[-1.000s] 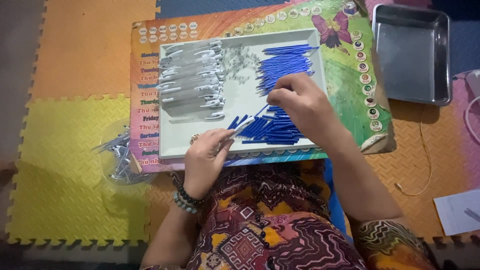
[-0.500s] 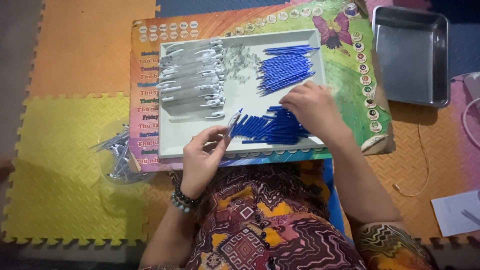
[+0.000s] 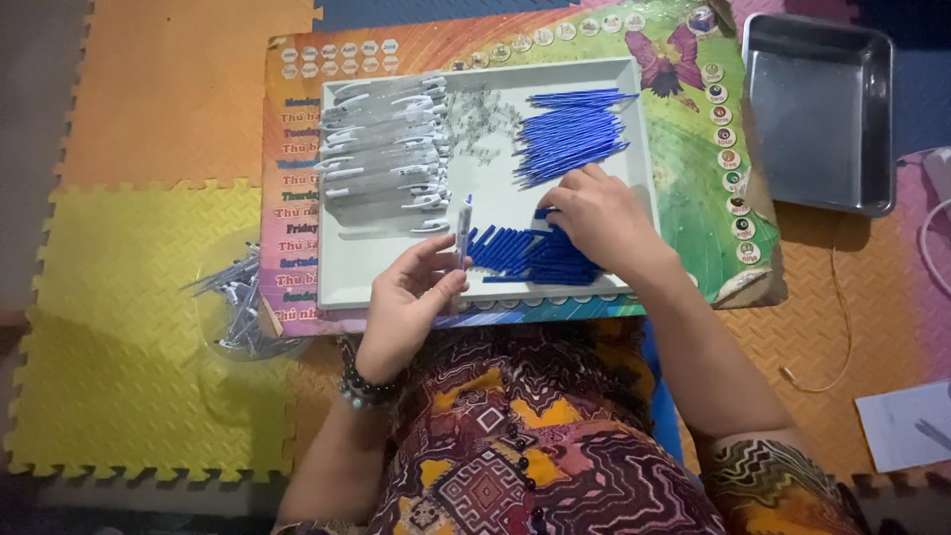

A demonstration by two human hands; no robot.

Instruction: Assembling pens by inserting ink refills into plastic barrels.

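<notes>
Seen from above, a person sits over a white tray [image 3: 634, 109] resting on a colourful board [image 3: 693, 149] on foam floor mats. The left hand [image 3: 411, 297] holds a pen barrel [image 3: 463, 230] upright between its fingers. The right hand [image 3: 604, 220] rests on a pile of short blue pieces [image 3: 525, 256]. Grey pen barrels [image 3: 381, 144] lie far left in the tray, blue refills [image 3: 570, 134] far right. An empty metal tray [image 3: 817, 109] sits at the far right.

A dark beaded bracelet [image 3: 363, 386] is worn on the left wrist, and a garment [image 3: 535, 446] patterned in maroon, orange, yellow and white zigzags is worn.
</notes>
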